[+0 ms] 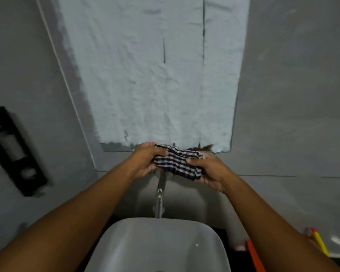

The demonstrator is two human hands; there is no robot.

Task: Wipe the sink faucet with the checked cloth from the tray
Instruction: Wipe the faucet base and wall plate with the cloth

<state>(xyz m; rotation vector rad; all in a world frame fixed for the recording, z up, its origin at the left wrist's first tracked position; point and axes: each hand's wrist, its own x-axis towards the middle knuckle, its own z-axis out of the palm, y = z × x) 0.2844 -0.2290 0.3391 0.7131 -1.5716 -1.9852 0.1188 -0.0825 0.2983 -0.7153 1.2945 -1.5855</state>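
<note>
Both hands gripping checked cloth above faucet, sink below.

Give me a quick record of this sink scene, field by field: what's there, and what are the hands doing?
place: white basin below a wall-mounted faucet
cloth: checked cloth, bunched, held above the faucet's wall end
left hand: left hand grips the cloth's left end
right hand: right hand grips its right end
contact with faucet: cannot tell; the cloth hides that spot
wall: pale covered panel above the hands
left side: black dispenser on the wall
right side: orange and yellow items, blurred
</note>
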